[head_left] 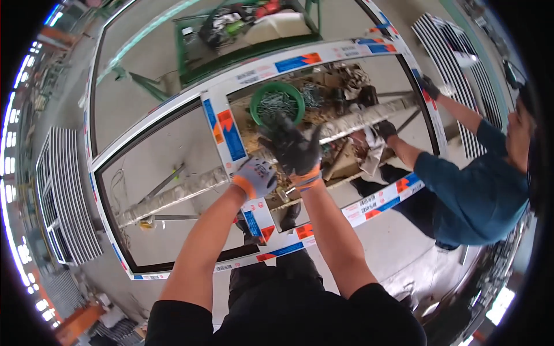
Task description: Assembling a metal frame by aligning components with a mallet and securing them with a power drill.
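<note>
The white window frame (231,135) lies flat on the work surface, its middle bar running away from the person, from the near rail toward the far one. The left hand (255,177) is closed on that bar's near part. Just right and slightly farther, the right hand (293,149) reaches with fingers spread toward the green bowl of screws (277,104); it holds nothing I can see. Far right, a co-worker's gloved hand (385,130) rests beside the frame's far end.
</note>
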`<state>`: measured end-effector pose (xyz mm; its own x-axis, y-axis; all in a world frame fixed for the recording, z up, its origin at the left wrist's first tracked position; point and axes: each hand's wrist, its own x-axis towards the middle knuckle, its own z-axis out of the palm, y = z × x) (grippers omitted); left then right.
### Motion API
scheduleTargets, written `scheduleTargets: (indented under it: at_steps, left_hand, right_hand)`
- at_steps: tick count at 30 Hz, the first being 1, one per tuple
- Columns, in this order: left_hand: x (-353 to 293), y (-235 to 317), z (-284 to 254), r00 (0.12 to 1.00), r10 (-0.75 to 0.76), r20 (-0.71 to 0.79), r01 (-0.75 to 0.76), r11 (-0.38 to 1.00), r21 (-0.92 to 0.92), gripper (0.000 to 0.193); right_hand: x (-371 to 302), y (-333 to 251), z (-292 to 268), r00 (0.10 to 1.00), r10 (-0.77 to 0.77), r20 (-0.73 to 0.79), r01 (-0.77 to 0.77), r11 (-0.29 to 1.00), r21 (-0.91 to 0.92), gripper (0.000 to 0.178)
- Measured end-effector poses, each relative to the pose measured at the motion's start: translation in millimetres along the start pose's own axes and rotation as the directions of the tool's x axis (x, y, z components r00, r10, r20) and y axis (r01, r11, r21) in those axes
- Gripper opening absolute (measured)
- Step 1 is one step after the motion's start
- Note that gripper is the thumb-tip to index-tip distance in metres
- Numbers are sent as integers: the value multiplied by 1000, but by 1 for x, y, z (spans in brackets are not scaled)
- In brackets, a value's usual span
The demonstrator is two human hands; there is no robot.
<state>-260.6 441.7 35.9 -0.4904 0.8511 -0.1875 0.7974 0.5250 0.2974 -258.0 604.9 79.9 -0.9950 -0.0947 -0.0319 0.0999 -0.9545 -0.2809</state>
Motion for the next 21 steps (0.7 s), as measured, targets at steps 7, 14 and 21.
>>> scheduleTargets:
  at_steps: [7, 14, 21]
  left_hand:
    - [-38, -17, -5, 984, 5, -178, -6, 1000, -7, 31]
    - [-70, -40, -10, 623, -494, -606, 143, 834, -533, 25]
    - [-171, -223, -45, 585, -442, -680, 524, 846, -100, 53]
  right_hand:
    - [7, 54, 57, 999, -6, -36, 10, 994, 108, 98]
    - [27, 122, -18, 848, -517, -115, 13, 238, -971, 45]
    - [22, 189, -20, 819, -570, 64, -438, -694, -572, 38]
